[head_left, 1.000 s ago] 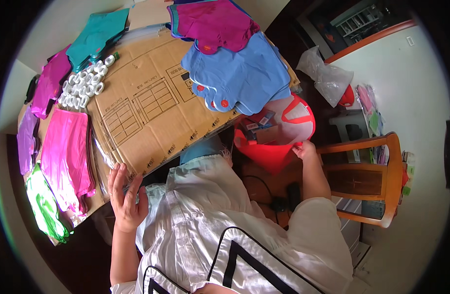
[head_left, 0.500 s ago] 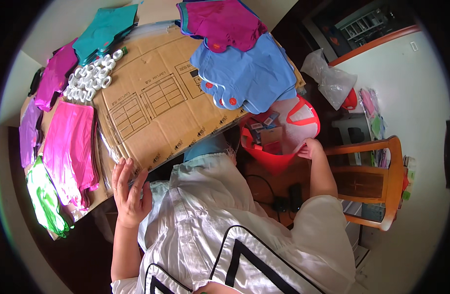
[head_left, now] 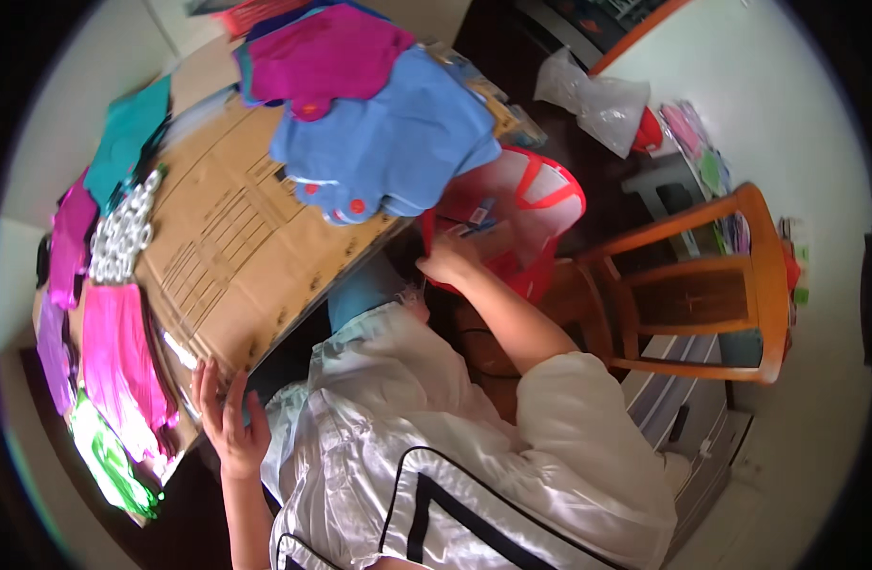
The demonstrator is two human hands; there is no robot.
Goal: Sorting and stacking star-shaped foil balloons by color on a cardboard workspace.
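1. The left hand [head_left: 225, 418] is seen at seven o'clock, fingers spread, pressed flat on the near edge of the brown cardboard sheet [head_left: 236, 247].
2. The right hand [head_left: 445, 266] is seen near the middle, reaching into the red basket [head_left: 550, 204] at one o'clock. Whether something is pinched cannot be told.
3. The cardboard is laid between the two hands, nearer the left one.
4. A blue cloth [head_left: 388, 152] is spread on the cardboard's far end, just beside the basket.
5. A wooden chair [head_left: 711, 285] is stood at three o'clock.
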